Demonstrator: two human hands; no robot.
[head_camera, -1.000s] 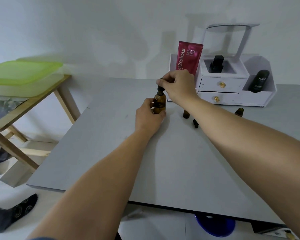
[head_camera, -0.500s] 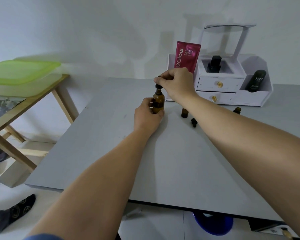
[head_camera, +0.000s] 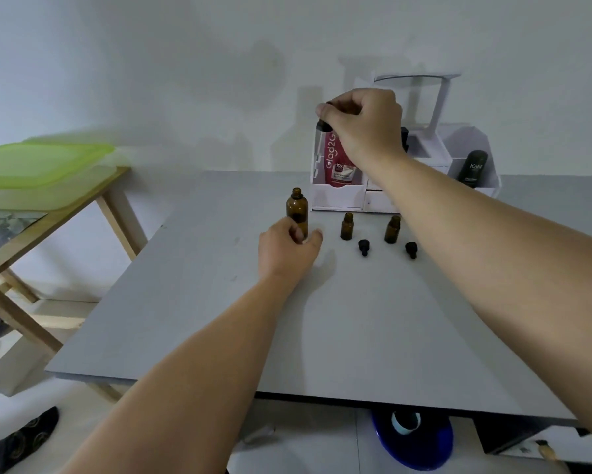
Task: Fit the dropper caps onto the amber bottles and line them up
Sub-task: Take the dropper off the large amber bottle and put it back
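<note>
A tall amber bottle (head_camera: 297, 210) stands uncapped on the grey table (head_camera: 339, 319). My left hand (head_camera: 286, 249) grips its base. High above and to the right, my right hand (head_camera: 363, 121) pinches a black dropper cap (head_camera: 323, 125) whose clear glass tube hangs down. Two small amber bottles (head_camera: 347, 226) (head_camera: 392, 229) stand uncapped to the right. In front of them lie two small black caps (head_camera: 364, 247) (head_camera: 411, 249).
A white drawer organiser (head_camera: 431, 165) at the table's back holds a pink tube (head_camera: 339, 162) and a dark bottle (head_camera: 472, 167). A wooden side table (head_camera: 48, 206) with a green lid (head_camera: 37, 162) stands left. A blue object (head_camera: 412, 436) lies below the table's front edge.
My right hand has lifted the dropper cap off the tall bottle and raised it well above the neck. The left hand has slid down to the bottle's base.
</note>
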